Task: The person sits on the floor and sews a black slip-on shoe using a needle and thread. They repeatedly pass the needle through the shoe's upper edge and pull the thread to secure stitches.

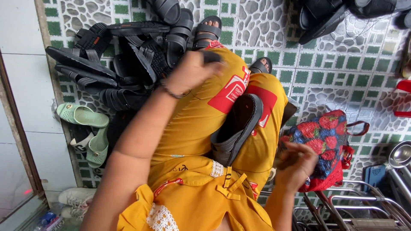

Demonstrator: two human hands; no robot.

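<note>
Two bare hands are seen above a lap clothed in yellow trousers (pixel 201 115) and a yellow top (pixel 201 201) with white lace trim. Nearest the camera, the right hand (pixel 295 164) is held low beside the right knee, its fingers curled around a small dark object (pixel 287 159) that is too blurred to be told apart further. Just beyond that hand, a bag printed with strawberries (pixel 323 137) is set on the tiled floor (pixel 342 72), with red handles at its far side. At the lower right corner of the floor, a metal rack (pixel 355 209) and a metal bowl (pixel 400 154) are seen.

On the lap, a dark sandal (pixel 237 128) is laid on its edge between the thighs, its sole turned toward the right knee; neither hand touches it. Further out, the left hand (pixel 190 70), a thin bracelet at its wrist, is raised over the left knee and closed on a small dark piece (pixel 212 56) at the fingertips; what the piece is cannot be told.

Beyond the left hand, a heap of black sandals (pixel 128 64) is piled on the floor, and the wearer's own feet in sandals are seen past the knees. Along the left edge of the floor, a pair of pale green slippers (pixel 85 128) and white shoes (pixel 75 199) are placed by the wall. More dark sandals (pixel 325 17) are lying at the far right corner.
</note>
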